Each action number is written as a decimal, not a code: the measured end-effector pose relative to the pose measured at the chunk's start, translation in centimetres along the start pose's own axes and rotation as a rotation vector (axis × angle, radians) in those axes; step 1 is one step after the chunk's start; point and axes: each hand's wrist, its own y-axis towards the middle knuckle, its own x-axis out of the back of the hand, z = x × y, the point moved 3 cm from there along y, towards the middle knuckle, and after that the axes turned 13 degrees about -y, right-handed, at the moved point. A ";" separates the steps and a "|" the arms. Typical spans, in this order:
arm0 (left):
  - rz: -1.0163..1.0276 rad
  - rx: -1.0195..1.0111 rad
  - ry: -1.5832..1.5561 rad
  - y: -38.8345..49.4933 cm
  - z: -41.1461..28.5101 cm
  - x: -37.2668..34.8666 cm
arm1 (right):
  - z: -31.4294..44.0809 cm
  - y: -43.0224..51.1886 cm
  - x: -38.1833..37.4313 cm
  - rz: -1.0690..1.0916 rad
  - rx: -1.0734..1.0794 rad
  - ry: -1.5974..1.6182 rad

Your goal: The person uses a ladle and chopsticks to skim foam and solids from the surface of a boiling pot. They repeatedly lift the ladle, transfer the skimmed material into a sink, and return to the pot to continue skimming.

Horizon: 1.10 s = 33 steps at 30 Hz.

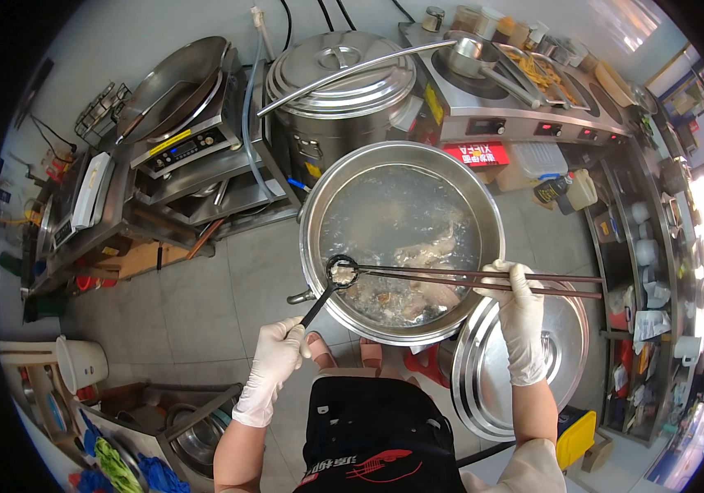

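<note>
A large steel stockpot (402, 336) of cloudy liquid stands before me, with pieces of meat (429, 296) in its lower right part. My left hand (279, 348), in a white glove, grips the handle of a black ladle (316, 308). The ladle's round bowl is over the pot's left side and holds pale bits. My right hand (517, 302), also gloved, holds long dark chopsticks (450, 273) level across the pot. Their tips reach into the ladle's bowl. Part of the right palm is hidden behind the fingers.
A steel lid (481, 370) leans at the pot's lower right. Behind are a lidded steel pot (339, 80) with a long metal rod (352, 74) across it, and a cooktop (469, 105). A wok (173, 80) is at left, shelving (623, 246) at right.
</note>
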 end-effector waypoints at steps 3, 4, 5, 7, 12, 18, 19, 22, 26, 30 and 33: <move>0.012 0.017 0.003 -0.2 -0.4 -0.1 | -0.1 -0.4 -0.8 0.046 0.038 -0.115; 0.007 0.020 -0.004 -0.2 -0.2 0.0 | 0.0 -0.5 -0.9 0.065 0.067 -0.145; 0.003 0.022 -0.011 0.0 0.0 0.1 | 0.3 -0.7 -1.0 0.083 0.097 -0.174; 0.001 0.028 -0.020 0.1 0.2 0.2 | 1.2 -0.9 -1.0 0.105 0.141 -0.205; 0.025 0.056 -0.030 0.4 0.1 0.0 | 2.8 -1.0 -0.9 0.103 0.162 -0.209; 0.022 0.030 -0.024 0.8 0.3 -0.2 | 4.5 -0.9 -0.8 0.088 0.212 -0.218; 0.025 0.035 -0.023 0.9 0.4 -0.2 | 4.8 -0.9 -0.6 0.086 0.228 -0.214; 0.032 0.047 -0.025 1.1 0.5 -0.3 | 4.9 -0.9 -0.4 0.082 0.203 -0.188; 0.040 0.062 -0.025 1.1 0.3 -1.0 | 4.5 -1.0 -1.1 0.115 0.222 -0.236; 0.056 0.078 -0.045 0.7 -0.2 -1.5 | 2.8 -0.3 -0.8 0.098 0.173 -0.268; 0.079 0.090 -0.046 0.6 -0.3 -1.4 | 2.0 -0.1 0.3 0.041 0.130 -0.252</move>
